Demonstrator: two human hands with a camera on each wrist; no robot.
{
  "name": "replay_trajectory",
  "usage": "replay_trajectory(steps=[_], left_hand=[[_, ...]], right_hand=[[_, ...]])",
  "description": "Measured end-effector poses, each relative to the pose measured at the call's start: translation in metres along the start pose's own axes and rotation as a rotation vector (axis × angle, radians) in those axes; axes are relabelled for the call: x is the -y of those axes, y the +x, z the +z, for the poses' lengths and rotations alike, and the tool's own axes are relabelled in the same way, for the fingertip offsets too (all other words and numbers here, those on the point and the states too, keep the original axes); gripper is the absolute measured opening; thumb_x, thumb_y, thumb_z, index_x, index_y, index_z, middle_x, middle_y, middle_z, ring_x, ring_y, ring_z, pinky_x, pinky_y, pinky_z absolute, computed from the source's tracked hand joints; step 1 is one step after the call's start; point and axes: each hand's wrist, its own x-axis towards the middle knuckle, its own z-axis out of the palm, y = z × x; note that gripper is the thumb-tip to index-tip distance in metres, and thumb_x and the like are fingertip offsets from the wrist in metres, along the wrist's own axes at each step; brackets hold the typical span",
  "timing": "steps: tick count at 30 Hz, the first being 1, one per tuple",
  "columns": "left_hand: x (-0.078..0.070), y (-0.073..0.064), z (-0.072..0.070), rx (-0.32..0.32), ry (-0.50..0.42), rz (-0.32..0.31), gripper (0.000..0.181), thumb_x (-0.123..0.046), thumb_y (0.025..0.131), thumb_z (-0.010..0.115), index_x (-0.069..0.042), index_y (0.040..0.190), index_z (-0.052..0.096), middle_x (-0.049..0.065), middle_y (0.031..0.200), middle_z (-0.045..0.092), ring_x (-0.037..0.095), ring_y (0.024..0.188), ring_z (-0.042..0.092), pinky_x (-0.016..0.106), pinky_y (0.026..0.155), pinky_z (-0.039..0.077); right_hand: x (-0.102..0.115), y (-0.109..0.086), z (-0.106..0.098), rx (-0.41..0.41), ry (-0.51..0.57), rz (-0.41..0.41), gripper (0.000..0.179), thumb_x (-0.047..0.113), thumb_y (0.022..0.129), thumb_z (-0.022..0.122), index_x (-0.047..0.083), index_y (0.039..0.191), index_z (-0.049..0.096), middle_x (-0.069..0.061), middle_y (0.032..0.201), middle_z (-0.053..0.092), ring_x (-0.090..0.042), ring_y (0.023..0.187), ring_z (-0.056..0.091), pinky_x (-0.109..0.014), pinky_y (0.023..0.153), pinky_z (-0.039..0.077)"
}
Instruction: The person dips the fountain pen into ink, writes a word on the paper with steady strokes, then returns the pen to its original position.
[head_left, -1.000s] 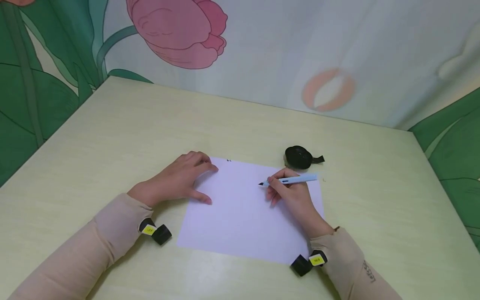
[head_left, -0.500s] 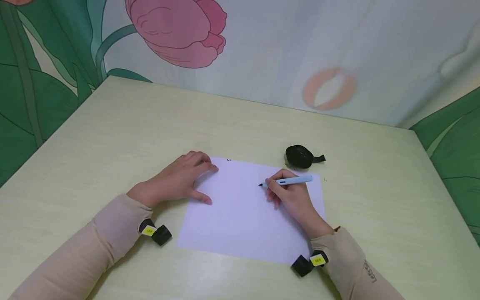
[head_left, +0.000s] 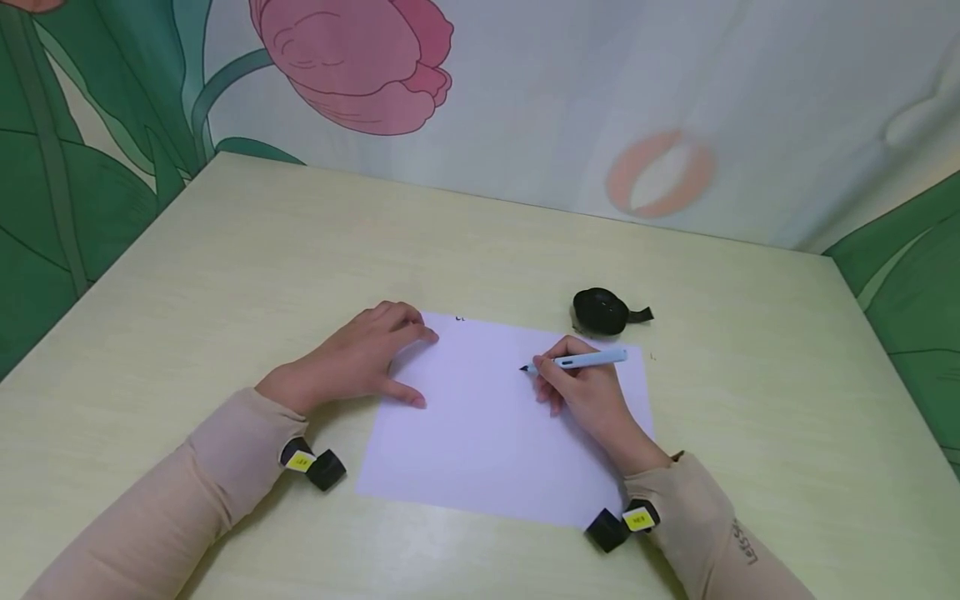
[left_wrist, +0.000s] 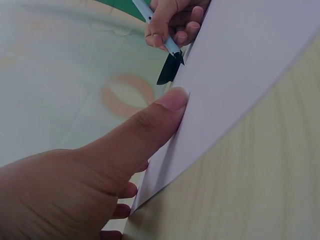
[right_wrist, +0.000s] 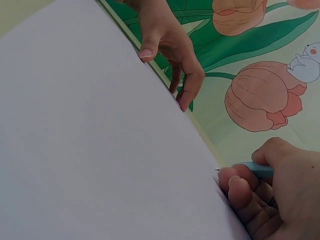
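Note:
A white sheet of paper (head_left: 487, 425) lies on the pale yellow-green table (head_left: 225, 267). My left hand (head_left: 360, 358) rests flat on the sheet's left edge, thumb (left_wrist: 160, 112) and fingers pressing on the paper (left_wrist: 250, 60). My right hand (head_left: 581, 387) grips a light blue pen (head_left: 581, 360) with a black tip; the tip is at the paper's upper middle. In the right wrist view the pen (right_wrist: 257, 170) shows past my curled fingers (right_wrist: 240, 192), with the left hand (right_wrist: 167, 42) at the paper's far edge.
A black pen cap or small black object (head_left: 603, 311) lies on the table just beyond the paper's top right corner. A floral cloth backdrop (head_left: 600, 108) surrounds the table on the far and side edges. Small black marks (head_left: 460, 318) sit near the paper's top edge.
My right hand with the pen has shifted very slightly; the pen tip stays at about the same spot. The left hand has not moved.

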Motion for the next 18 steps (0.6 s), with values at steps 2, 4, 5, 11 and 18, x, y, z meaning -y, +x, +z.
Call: replay_trajectory(steps=[2, 4, 5, 11, 18], left_hand=[[0.0000, 0.0003, -0.0001, 0.001, 0.005, 0.000, 0.076, -0.054, 0.066, 0.082, -0.013, 0.126, 0.060, 0.010, 0.125, 0.052, 0.027, 0.120, 0.046, 0.044, 0.104, 0.038], [0.0000, 0.0005, -0.0002, 0.001, 0.006, 0.000, 0.077, -0.054, 0.066, 0.082, -0.013, 0.126, 0.060, 0.010, 0.125, 0.052, 0.027, 0.121, 0.045, 0.044, 0.105, 0.038], [0.0001, 0.0005, -0.0002, 0.001, 0.005, -0.001, 0.077, -0.054, 0.066, 0.082, -0.013, 0.126, 0.060, 0.010, 0.125, 0.052, 0.027, 0.121, 0.045, 0.044, 0.105, 0.038], [0.0011, 0.0007, 0.0009, -0.001, -0.002, -0.001, 0.077, -0.054, 0.065, 0.082, -0.013, 0.126, 0.060, 0.009, 0.125, 0.052, 0.026, 0.120, 0.045, 0.044, 0.105, 0.038], [0.0005, 0.0005, 0.0001, -0.002, 0.002, 0.000, 0.077, -0.054, 0.065, 0.082, -0.013, 0.127, 0.060, 0.008, 0.125, 0.052, 0.026, 0.120, 0.045, 0.044, 0.104, 0.038]], right_hand=[[0.0003, 0.0002, -0.0005, -0.003, -0.004, 0.000, 0.017, 0.006, 0.091, 0.062, -0.008, 0.088, 0.055, -0.009, 0.067, 0.065, -0.008, 0.048, 0.058, -0.024, 0.042, 0.048], [0.0005, 0.0004, -0.0007, -0.005, -0.003, 0.003, 0.017, 0.006, 0.091, 0.062, -0.009, 0.088, 0.054, -0.012, 0.067, 0.065, -0.008, 0.048, 0.058, -0.024, 0.043, 0.048], [0.0005, 0.0004, -0.0008, -0.007, -0.002, 0.004, 0.018, 0.006, 0.091, 0.062, -0.009, 0.088, 0.054, -0.012, 0.067, 0.065, -0.008, 0.048, 0.058, -0.024, 0.043, 0.048], [0.0025, -0.0002, -0.0010, -0.024, 0.005, 0.018, 0.018, 0.005, 0.091, 0.062, -0.010, 0.086, 0.054, -0.011, 0.066, 0.064, -0.008, 0.047, 0.058, -0.025, 0.043, 0.049], [0.0030, -0.0004, -0.0013, -0.034, -0.006, 0.019, 0.018, 0.005, 0.091, 0.062, -0.009, 0.086, 0.054, -0.016, 0.067, 0.064, -0.008, 0.047, 0.058, -0.025, 0.043, 0.049]])
